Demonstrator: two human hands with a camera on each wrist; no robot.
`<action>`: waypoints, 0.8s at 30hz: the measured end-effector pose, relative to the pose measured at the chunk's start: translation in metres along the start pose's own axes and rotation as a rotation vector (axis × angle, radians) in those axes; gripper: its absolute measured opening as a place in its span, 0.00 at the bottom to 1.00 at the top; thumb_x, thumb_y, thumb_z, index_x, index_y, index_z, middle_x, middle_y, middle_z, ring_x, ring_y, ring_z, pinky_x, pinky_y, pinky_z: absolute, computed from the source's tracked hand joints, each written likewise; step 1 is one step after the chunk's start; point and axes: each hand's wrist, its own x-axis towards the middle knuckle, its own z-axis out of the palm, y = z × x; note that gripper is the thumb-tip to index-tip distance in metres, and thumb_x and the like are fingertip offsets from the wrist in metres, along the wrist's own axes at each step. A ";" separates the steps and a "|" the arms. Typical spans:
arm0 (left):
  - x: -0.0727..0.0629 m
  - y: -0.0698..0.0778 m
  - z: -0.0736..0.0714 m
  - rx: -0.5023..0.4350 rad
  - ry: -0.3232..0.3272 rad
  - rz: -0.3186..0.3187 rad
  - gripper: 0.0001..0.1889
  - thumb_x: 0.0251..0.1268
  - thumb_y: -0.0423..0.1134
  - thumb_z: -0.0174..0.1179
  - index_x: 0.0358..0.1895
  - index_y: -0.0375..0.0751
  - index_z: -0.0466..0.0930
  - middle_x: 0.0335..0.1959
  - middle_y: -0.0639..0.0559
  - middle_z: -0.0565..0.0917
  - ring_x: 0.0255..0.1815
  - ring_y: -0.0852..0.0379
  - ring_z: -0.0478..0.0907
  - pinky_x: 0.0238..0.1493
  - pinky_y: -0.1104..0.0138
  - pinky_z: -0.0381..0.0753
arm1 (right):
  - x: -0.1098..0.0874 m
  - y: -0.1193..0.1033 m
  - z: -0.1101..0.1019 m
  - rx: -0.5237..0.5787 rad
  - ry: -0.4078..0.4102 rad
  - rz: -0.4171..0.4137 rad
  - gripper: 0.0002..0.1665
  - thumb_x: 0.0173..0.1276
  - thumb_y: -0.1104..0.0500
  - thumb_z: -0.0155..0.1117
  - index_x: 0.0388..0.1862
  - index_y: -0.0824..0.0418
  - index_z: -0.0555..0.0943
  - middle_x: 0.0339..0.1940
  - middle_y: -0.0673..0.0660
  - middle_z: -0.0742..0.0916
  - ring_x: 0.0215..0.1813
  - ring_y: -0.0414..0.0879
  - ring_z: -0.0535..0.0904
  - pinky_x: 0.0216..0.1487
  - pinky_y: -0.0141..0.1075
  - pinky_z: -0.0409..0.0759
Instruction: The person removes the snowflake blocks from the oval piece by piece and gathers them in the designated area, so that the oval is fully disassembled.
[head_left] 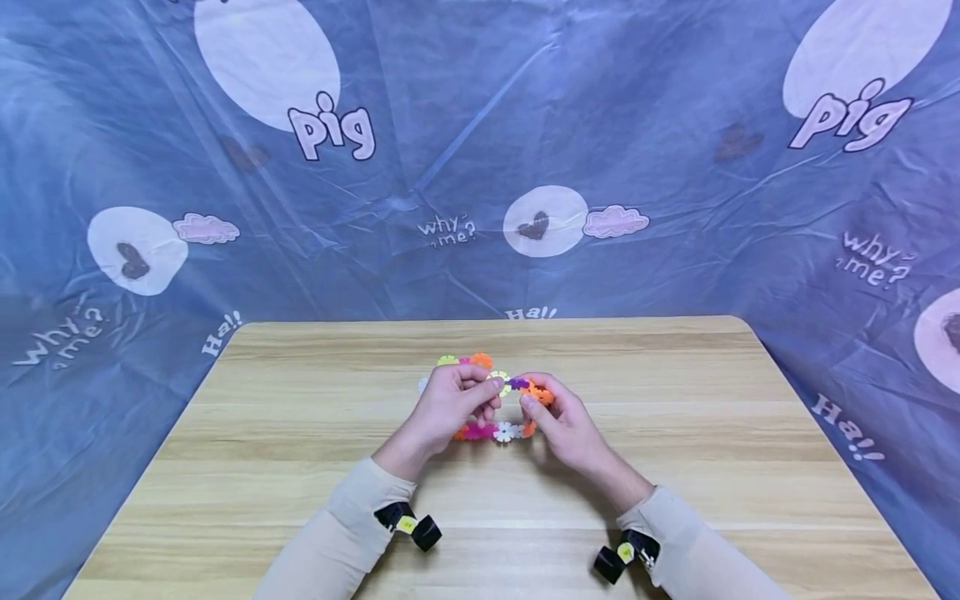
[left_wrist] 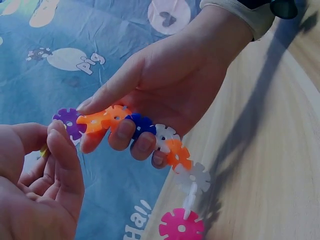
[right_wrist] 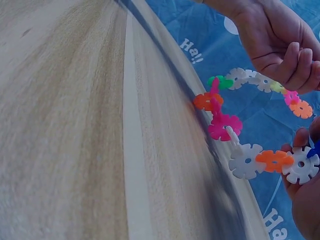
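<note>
A chain of notched plastic snowflake discs (right_wrist: 225,126), in pink, white, orange, green and other colours, hangs in a curve from my right hand (head_left: 562,421). That hand grips the chain's orange discs (left_wrist: 102,120), with its fingers curled over a blue disc (left_wrist: 141,127) and a white one. A purple disc (left_wrist: 70,123) sticks out past its thumb. My left hand (head_left: 450,404) pinches a yellow-green disc (head_left: 498,383) right at the purple disc's edge. Its fingers hide most of the yellow-green disc in the left wrist view. Beyond the left hand is the chain's other end, an orange disc (right_wrist: 301,109).
Both hands are over a light wood-grain table (head_left: 300,500). A blue printed cloth (head_left: 450,150) stands behind it and along its sides. Each wrist carries a black strapped camera, one on the left sleeve (head_left: 341,517) and one on the right sleeve (head_left: 697,542).
</note>
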 end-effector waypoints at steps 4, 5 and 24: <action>-0.001 0.001 0.002 -0.011 0.030 -0.003 0.05 0.77 0.29 0.62 0.39 0.30 0.81 0.22 0.57 0.84 0.20 0.64 0.78 0.23 0.73 0.80 | 0.000 -0.001 0.000 -0.010 -0.001 0.015 0.18 0.86 0.65 0.55 0.68 0.70 0.76 0.36 0.73 0.81 0.33 0.51 0.81 0.40 0.35 0.84; -0.001 0.001 0.003 -0.013 0.036 -0.007 0.05 0.77 0.30 0.62 0.38 0.31 0.81 0.22 0.57 0.84 0.19 0.64 0.77 0.23 0.74 0.80 | 0.000 -0.001 0.000 -0.016 -0.002 0.017 0.18 0.86 0.65 0.55 0.68 0.70 0.76 0.36 0.73 0.81 0.34 0.52 0.81 0.40 0.35 0.85; -0.002 -0.004 0.002 0.060 0.064 0.024 0.07 0.79 0.31 0.59 0.41 0.30 0.81 0.22 0.54 0.80 0.19 0.61 0.74 0.20 0.72 0.76 | 0.000 0.003 0.000 -0.044 0.010 0.002 0.17 0.85 0.65 0.55 0.67 0.71 0.76 0.35 0.61 0.82 0.34 0.50 0.80 0.41 0.35 0.84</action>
